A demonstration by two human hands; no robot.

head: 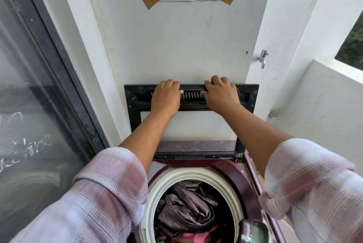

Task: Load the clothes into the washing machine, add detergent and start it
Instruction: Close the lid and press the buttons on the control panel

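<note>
washing machine (227, 168): maroon top-loader, lower centre | lid (134, 111): black frame, clear pane, raised upright, mid-frame | clothes (188, 209): crumpled dark brownish fabric over pink, inside white-rimmed drum (156, 189), bottom centre

Left sleeve (102, 193) and right sleeve (306, 180) of pale pink-and-white checked weave, bunched above bare forearms (141, 140).

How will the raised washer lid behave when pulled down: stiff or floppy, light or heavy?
The lid is probably stiff: a black frame around a clear pane. It likely swings on its lower hinge. The left hand and right hand grip its top edge, so perhaps heavy.
</note>
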